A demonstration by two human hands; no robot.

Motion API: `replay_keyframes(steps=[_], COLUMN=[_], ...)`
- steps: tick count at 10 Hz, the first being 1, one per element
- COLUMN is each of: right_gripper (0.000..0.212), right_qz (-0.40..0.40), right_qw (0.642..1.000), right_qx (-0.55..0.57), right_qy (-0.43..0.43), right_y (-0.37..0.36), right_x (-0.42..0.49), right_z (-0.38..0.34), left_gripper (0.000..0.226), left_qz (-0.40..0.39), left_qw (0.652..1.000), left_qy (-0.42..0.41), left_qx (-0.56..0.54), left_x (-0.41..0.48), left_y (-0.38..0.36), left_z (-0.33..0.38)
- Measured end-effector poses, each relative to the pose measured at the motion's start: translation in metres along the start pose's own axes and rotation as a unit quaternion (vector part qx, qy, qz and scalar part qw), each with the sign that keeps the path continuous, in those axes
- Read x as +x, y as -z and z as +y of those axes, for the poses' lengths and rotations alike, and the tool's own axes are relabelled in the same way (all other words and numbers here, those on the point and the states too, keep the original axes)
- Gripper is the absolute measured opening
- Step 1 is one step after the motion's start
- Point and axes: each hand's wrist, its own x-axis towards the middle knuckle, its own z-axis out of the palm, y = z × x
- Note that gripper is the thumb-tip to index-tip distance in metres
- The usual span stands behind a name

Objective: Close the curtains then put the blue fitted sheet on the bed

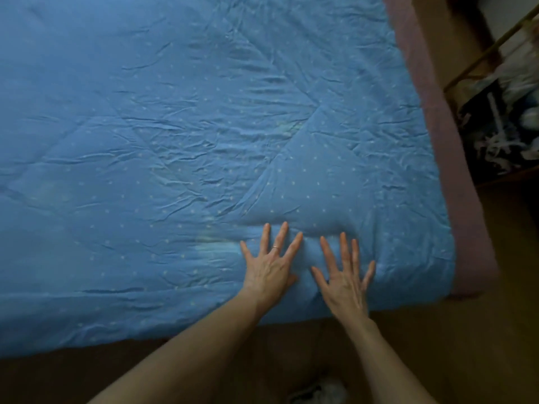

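Two hands, the left hand (269,268) and the right hand (344,279), lie flat with spread fingers (grasping nothing) on one blue fitted sheet (180,135).

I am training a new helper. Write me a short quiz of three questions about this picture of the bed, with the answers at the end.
1. True or false: the left hand and the right hand both lie flat, fingers spread, on the blue sheet.
2. Which hand wears the ring? A) left B) right C) neither
3. Fill in the colour: along the sheet's right edge a ____ strip of the bed shows.

Key: 1 true; 2 A; 3 purple.
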Motion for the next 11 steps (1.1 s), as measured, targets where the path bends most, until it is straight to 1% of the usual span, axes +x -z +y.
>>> replay_keyframes(steps=[1, 2, 3, 4, 5, 6, 7, 8, 9, 10, 11], right_gripper=[0.066, 0.066, 0.07, 0.074, 0.071, 0.072, 0.078, 0.073, 0.064, 0.061, 0.061], right_qz=[0.011, 0.007, 0.002, -0.018, -0.026, -0.063, -0.128, -0.171, -0.206, -0.128, -0.08], right_qw=[0.999, 0.998, 0.999, 1.0, 0.998, 0.985, 0.98, 0.974, 0.966, 0.97, 0.949], right_qx=[-0.014, -0.012, -0.009, 0.003, 0.02, 0.003, -0.034, -0.045, -0.02, 0.076, 0.193], right_qy=[0.048, 0.055, 0.052, 0.024, 0.06, 0.16, 0.149, 0.142, 0.155, 0.19, 0.236], right_y=[0.012, 0.026, 0.041, 0.057, 0.069, 0.071, 0.088, 0.113, 0.131, 0.131, 0.156], right_x=[0.008, 0.014, 0.018, 0.029, 0.033, 0.039, 0.053, 0.067, 0.078, 0.087, 0.109], right_z=[0.045, 0.106, 0.166, 0.186, 0.165, 0.159, 0.184, 0.204, 0.214, 0.216, 0.208], left_gripper=[0.087, 0.087, 0.082, 0.076, 0.073, 0.074, 0.076, 0.078, 0.08, 0.08, 0.077], left_qz=[0.035, 0.025, 0.035, 0.022, 0.009, -0.003, -0.028, -0.039, -0.026, 0.03, 0.082], left_qw=[0.997, 0.994, 0.989, 0.986, 0.98, 0.976, 0.971, 0.963, 0.95, 0.929, 0.909], left_qy=[0.069, 0.11, 0.139, 0.155, 0.17, 0.168, 0.165, 0.173, 0.18, 0.187, 0.209], left_qx=[-0.009, -0.01, -0.032, -0.063, -0.107, -0.141, -0.171, -0.204, -0.255, -0.319, -0.352], left_x=[0.017, 0.024, 0.031, 0.04, 0.047, 0.054, 0.059, 0.067, 0.072, 0.073, 0.084], left_y=[-0.011, -0.022, -0.032, -0.029, -0.021, -0.012, -0.011, -0.012, 0.0, 0.022, 0.058], left_z=[0.047, 0.095, 0.133, 0.161, 0.184, 0.198, 0.209, 0.219, 0.23, 0.245, 0.25])
